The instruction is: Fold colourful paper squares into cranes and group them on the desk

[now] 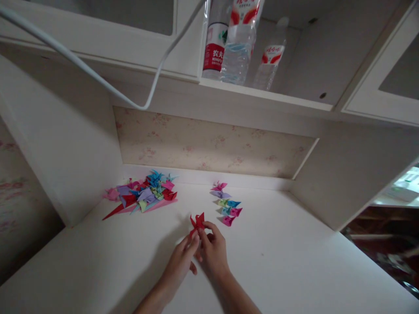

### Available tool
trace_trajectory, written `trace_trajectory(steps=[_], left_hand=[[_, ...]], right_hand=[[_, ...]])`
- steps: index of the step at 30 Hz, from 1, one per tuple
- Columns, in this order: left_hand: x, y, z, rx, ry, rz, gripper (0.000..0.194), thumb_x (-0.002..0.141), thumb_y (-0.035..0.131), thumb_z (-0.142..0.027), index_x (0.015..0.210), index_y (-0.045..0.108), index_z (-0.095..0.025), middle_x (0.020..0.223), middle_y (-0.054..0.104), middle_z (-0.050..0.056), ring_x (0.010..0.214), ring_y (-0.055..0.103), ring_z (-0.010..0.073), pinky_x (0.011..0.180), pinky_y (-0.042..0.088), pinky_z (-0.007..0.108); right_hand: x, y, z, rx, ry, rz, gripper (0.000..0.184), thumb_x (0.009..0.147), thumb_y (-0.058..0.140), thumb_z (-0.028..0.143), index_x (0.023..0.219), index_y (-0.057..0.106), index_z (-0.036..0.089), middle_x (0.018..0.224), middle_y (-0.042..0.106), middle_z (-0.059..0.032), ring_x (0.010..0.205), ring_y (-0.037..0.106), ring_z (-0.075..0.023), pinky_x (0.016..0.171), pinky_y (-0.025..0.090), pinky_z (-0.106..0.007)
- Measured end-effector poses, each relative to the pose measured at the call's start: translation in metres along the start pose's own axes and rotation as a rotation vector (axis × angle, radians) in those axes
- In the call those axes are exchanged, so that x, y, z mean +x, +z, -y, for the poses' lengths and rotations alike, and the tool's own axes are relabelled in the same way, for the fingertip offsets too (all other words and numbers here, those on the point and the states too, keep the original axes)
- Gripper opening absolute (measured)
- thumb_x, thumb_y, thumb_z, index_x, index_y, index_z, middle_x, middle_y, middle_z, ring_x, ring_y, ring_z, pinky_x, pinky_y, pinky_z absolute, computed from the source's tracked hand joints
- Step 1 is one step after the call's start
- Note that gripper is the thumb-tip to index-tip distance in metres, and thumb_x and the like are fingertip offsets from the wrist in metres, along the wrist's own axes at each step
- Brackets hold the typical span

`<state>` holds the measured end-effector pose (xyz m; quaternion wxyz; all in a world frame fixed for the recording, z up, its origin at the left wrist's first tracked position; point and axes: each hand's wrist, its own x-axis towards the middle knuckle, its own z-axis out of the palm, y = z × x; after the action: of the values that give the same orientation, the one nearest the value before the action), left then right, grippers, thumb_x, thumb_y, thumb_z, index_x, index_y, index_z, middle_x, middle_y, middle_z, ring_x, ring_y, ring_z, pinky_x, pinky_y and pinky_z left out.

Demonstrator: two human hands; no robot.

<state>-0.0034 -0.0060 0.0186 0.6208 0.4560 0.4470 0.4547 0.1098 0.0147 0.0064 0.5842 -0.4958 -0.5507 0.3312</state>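
Observation:
A red paper crane (197, 221) is held up over the white tabletop, between both my hands. My left hand (183, 257) pinches its lower left part with thumb and fingers. My right hand (213, 247) has its thumb and forefinger closed on the crane's right side. The fingertips partly cover the lower body of the crane. Beyond and to the right lies a short column of small folded paper pieces, among them a magenta one (228, 221), a blue one (233, 203) and a lilac one (221, 194).
A heap of colourful folded paper (147, 194) lies at the back left of the white table (288, 261). Overhead, a shelf holds several plastic bottles (238, 52). A white bent tube (98, 78) crosses the upper left. Side panels flank the table.

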Motion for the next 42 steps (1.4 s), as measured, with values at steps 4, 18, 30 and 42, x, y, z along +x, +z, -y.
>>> trace_trajectory(steps=[4, 18, 30, 42], left_hand=[[0.010, -0.003, 0.011, 0.107, 0.007, -0.110, 0.064, 0.078, 0.051, -0.064, 0.114, 0.059, -0.012, 0.070, 0.065, 0.005, 0.050, 0.057, 0.0143, 0.033, 0.039, 0.019], [0.016, -0.018, -0.002, -0.146, 0.063, -0.295, 0.034, 0.074, 0.062, -0.049, 0.078, 0.059, -0.016, 0.051, 0.052, -0.006, 0.039, 0.047, 0.0084, 0.037, 0.036, 0.019], [0.015, -0.017, -0.005, -0.311, -0.007, -0.221, 0.038, 0.077, 0.059, -0.054, 0.087, 0.056, -0.017, 0.078, 0.056, -0.004, 0.041, 0.044, 0.0035, 0.037, 0.032, 0.019], [0.017, -0.015, -0.001, -0.294, -0.007, -0.205, 0.040, 0.070, 0.068, -0.049, 0.091, 0.055, -0.018, 0.062, 0.057, -0.006, 0.040, 0.049, 0.0083, 0.037, 0.034, 0.020]], right_hand=[[-0.005, 0.002, 0.000, -0.004, -0.072, -0.003, 0.028, 0.088, 0.054, 0.039, 0.110, 0.067, 0.025, 0.097, 0.067, -0.0062, 0.070, 0.062, -0.0159, 0.056, 0.051, -0.026], [-0.007, -0.001, -0.005, -0.020, -0.032, 0.152, 0.029, 0.085, 0.057, 0.029, 0.112, 0.065, 0.023, 0.104, 0.067, -0.0063, 0.063, 0.061, -0.0132, 0.054, 0.051, -0.024], [-0.009, -0.001, -0.002, -0.027, -0.085, 0.164, 0.027, 0.089, 0.052, 0.029, 0.111, 0.066, 0.025, 0.101, 0.067, -0.0068, 0.070, 0.063, -0.0154, 0.056, 0.051, -0.025], [-0.013, 0.000, 0.001, -0.003, -0.124, 0.165, 0.027, 0.086, 0.053, 0.032, 0.107, 0.070, 0.027, 0.099, 0.070, -0.0062, 0.067, 0.064, -0.0169, 0.056, 0.054, -0.027]])
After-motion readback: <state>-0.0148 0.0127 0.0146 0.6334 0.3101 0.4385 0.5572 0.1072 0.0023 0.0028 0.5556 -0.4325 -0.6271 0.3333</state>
